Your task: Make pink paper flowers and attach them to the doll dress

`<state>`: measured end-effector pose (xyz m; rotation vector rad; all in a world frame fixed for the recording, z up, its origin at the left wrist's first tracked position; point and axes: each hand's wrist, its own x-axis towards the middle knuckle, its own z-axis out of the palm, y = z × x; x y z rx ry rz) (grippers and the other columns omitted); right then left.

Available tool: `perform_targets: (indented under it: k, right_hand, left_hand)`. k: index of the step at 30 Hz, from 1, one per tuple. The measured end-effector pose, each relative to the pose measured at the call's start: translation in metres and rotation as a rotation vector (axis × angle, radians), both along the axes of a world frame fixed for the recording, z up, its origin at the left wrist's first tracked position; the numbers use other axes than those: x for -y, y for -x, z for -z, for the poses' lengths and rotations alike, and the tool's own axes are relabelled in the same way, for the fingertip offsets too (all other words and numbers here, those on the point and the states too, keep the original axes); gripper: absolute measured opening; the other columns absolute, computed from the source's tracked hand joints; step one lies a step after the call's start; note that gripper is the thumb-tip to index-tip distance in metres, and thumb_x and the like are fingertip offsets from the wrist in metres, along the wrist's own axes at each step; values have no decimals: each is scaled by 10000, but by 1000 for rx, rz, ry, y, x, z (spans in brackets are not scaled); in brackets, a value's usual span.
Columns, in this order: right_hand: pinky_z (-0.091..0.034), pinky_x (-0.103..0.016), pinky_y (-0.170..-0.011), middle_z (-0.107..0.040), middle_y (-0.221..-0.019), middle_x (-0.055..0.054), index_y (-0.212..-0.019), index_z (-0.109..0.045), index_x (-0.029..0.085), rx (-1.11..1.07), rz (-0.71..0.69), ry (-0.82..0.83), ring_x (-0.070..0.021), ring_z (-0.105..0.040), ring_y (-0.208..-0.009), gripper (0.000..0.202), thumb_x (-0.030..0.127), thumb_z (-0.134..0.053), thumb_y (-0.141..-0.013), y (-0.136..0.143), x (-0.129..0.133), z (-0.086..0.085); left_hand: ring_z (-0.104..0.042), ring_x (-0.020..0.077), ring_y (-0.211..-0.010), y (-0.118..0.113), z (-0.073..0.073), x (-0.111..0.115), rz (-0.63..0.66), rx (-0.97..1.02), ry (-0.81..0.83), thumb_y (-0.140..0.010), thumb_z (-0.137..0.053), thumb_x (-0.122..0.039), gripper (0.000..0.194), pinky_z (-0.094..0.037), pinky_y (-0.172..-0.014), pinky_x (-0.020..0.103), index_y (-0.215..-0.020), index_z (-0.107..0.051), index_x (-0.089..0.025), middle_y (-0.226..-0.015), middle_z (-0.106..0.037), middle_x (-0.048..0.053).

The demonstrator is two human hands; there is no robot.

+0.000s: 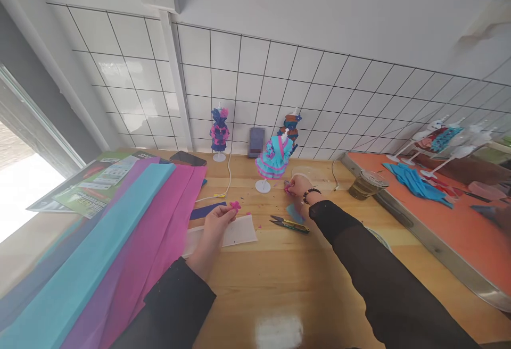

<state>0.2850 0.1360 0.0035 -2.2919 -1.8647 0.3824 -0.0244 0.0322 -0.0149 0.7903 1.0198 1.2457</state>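
My left hand (217, 225) pinches a small crumpled pink paper piece (235, 206) above a white paper sheet (241, 230). Farther right, my right hand (300, 187) reaches to the table near a clear plastic piece (315, 174), its fingers closed at a small pink and dark item (287, 185) that is too small to make out. Between the hands stands a small mannequin in a turquoise and pink ruffled dress (273, 157) on a white round base (262, 185). Black-and-yellow thread snips (289, 224) lie below my right hand, close to a light blue scrap (294, 213).
Pink, purple and turquoise paper sheets (159, 221) cover the left side, beside a dark phone (188, 158). Two dressed mannequins (219, 133) and a propped phone (256, 142) stand at the wall. A lidded cup (368, 184) is near the orange table (459, 232), where another person's hand shows.
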Motion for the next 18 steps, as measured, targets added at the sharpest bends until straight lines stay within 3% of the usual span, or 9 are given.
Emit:
perform_targets:
  k: [7,18]
  right_hand:
    - [-492,-383,-803,-549,-1142,-81,-1134,-525,163,22,-57,227,-180,-570,-953,290,300,-496,-880,-4,-1,-2]
    - [-489,-384,-807,-549,-1136,-102,-1137,-522,125,370,-173,109,-191,-570,-961,322,299,-522,-866,21,20,0]
  left_hand:
    - [-525,113,-618,0,0,0,11,-10,-15,-564,-750,-310,258,-386,-653,265,-705,-621,-136,-681,-612,24]
    - [-511,108,-616,0,-1,2,12,-16,-14,-557,-752,-311,262,-382,-657,265,-701,-619,-137,-671,-601,17]
